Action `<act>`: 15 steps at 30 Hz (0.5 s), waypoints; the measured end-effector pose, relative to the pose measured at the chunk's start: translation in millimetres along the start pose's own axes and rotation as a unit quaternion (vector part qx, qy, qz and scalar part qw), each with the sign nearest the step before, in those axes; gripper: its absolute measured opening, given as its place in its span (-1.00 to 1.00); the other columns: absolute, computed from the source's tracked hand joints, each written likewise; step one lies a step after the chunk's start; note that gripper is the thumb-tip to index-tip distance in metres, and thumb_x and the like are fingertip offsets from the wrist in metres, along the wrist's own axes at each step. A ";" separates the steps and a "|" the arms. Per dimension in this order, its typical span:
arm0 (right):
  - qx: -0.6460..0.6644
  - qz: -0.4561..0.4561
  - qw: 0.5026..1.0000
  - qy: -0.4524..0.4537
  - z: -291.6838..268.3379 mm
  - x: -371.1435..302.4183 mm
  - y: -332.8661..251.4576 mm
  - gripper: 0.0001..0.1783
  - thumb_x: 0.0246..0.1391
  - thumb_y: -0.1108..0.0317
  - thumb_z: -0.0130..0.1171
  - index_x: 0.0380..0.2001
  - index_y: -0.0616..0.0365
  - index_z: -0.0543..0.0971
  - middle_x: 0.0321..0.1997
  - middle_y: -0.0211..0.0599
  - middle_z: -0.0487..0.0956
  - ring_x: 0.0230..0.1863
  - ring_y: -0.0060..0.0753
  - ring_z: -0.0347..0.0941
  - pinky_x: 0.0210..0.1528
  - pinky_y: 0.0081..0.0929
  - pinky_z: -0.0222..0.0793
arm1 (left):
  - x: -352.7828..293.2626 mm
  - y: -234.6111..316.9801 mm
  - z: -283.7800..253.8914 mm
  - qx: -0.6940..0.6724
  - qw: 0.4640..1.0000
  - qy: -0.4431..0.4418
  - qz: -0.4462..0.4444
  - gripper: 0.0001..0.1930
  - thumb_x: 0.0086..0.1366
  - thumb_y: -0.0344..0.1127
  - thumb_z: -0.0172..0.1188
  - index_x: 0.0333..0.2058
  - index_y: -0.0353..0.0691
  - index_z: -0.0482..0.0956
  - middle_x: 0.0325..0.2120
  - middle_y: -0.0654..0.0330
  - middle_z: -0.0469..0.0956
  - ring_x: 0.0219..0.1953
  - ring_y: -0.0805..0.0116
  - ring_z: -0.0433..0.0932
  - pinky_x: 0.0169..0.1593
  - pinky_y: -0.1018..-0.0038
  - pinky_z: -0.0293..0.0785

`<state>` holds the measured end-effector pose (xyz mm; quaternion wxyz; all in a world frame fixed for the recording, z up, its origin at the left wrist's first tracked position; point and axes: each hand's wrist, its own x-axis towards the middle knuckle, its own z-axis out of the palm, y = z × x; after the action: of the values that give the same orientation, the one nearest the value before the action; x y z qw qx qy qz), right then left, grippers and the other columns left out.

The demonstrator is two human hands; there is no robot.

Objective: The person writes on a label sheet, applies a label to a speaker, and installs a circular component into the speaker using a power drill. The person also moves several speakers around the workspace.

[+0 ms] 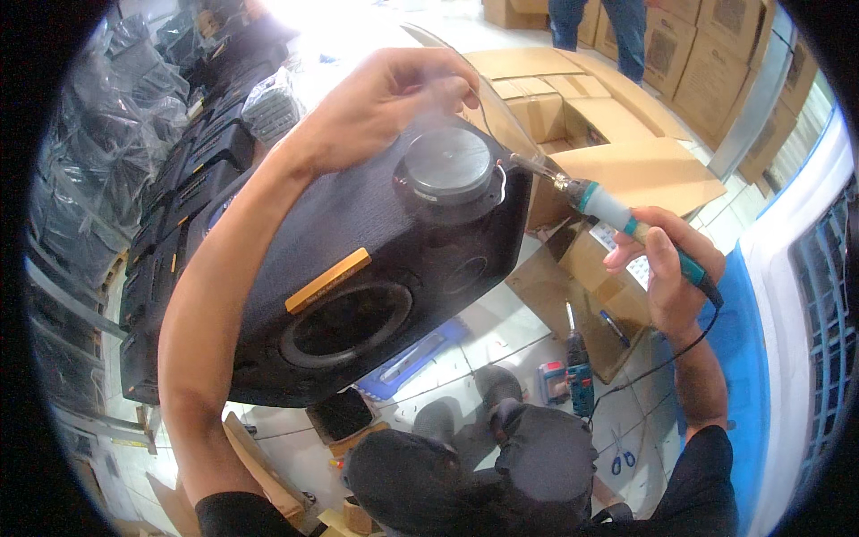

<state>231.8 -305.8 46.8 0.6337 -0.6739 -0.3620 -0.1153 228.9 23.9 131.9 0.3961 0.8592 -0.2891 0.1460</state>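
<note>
My right hand (671,259) grips a soldering iron (608,210) with a white and teal handle. Its tip reaches left to the edge of a loudspeaker driver (447,166), which lies magnet up on a black speaker cabinet (268,259). A short white wire (502,186) shows at the driver's side, by the tip. Above the driver, my left hand (403,98) is closed in a pinch on a thin strand of solder wire (485,116) that hangs down toward the tip. Haze blurs the fingertips. Whether the strand touches the tip I cannot tell.
An orange bar (327,280) rests on the cabinet above a round opening. Open cardboard boxes (617,170) stand beyond. On the tiled floor lie a power screwdriver (580,371), scissors (623,455) and a blue tray (412,358). Another person's legs (598,31) show at the back.
</note>
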 end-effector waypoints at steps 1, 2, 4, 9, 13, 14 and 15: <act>0.002 0.003 1.000 0.001 0.7 -2.0 -0.3 -0.70 0.29 0.37 0.07 -0.10 0.43 0.58 -0.39 -0.05 0.65 -0.44 -0.37 0.63 -0.30 -0.46 0.57 | 0.4 0.0 0.5 -0.001 1.000 0.000 0.001 -0.68 0.45 -0.13 0.08 -0.21 -0.32 0.58 -0.37 0.28 0.57 -0.25 0.54 0.48 -0.09 0.53 0.42; 0.004 0.005 1.000 0.001 1.5 -3.7 -0.2 -0.70 0.29 0.37 0.06 -0.10 0.43 0.58 -0.39 -0.05 0.65 -0.44 -0.37 0.63 -0.30 -0.46 0.57 | 0.5 -0.1 1.4 0.004 1.000 0.009 0.005 -0.67 0.45 -0.11 0.07 -0.20 -0.32 0.57 -0.37 0.28 0.56 -0.24 0.53 0.50 -0.09 0.52 0.44; -0.016 -0.004 1.000 0.023 3.1 -6.2 2.0 -0.67 0.32 0.32 0.06 -0.07 0.41 0.57 -0.38 -0.03 0.65 -0.43 -0.37 0.64 -0.30 -0.46 0.58 | 0.4 -1.9 4.8 0.011 0.999 0.029 0.012 -0.65 0.46 -0.08 0.05 -0.17 -0.31 0.55 -0.38 0.26 0.56 -0.24 0.50 0.54 -0.09 0.50 0.49; -0.006 -0.160 0.981 0.114 13.3 0.7 20.3 -0.60 0.36 0.19 0.05 -0.02 0.37 0.54 -0.31 -0.03 0.67 -0.34 -0.34 0.66 -0.23 -0.49 0.58 | -0.1 -10.7 18.8 -0.029 0.973 0.209 -0.096 -0.65 0.50 -0.07 -0.01 -0.10 -0.27 0.52 -0.41 0.24 0.53 -0.28 0.40 0.60 -0.16 0.42 0.63; -0.042 -0.170 0.983 0.059 32.6 19.1 30.9 -0.81 0.28 0.36 0.17 -0.16 0.27 0.57 -0.30 -0.17 0.69 -0.27 -0.44 0.66 -0.20 -0.53 0.56 | -2.5 -11.6 29.4 0.010 0.949 0.265 -0.171 -0.65 0.52 -0.09 -0.04 -0.09 -0.28 0.53 -0.45 0.24 0.52 -0.34 0.44 0.58 -0.26 0.45 0.62; -0.082 -0.183 0.977 0.064 40.9 27.2 33.2 -0.84 0.21 0.40 0.23 -0.20 0.25 0.56 -0.30 -0.18 0.68 -0.29 -0.43 0.66 -0.21 -0.52 0.55 | -2.4 -10.9 32.1 0.043 0.948 0.267 -0.166 -0.64 0.52 -0.09 -0.05 -0.10 -0.29 0.53 -0.46 0.24 0.52 -0.35 0.45 0.57 -0.29 0.47 0.61; -0.081 -0.198 0.975 0.061 49.7 35.8 34.1 -0.85 0.14 0.44 0.30 -0.25 0.24 0.56 -0.30 -0.19 0.68 -0.31 -0.41 0.66 -0.22 -0.51 0.55 | -2.0 -9.8 34.7 0.076 0.948 0.269 -0.154 -0.64 0.52 -0.09 -0.05 -0.10 -0.29 0.54 -0.47 0.24 0.52 -0.36 0.46 0.56 -0.31 0.48 0.59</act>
<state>263.8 -244.8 34.1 0.5626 -0.6293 -0.4383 -0.3088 234.0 3.2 102.8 0.4100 0.8496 -0.0239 0.3310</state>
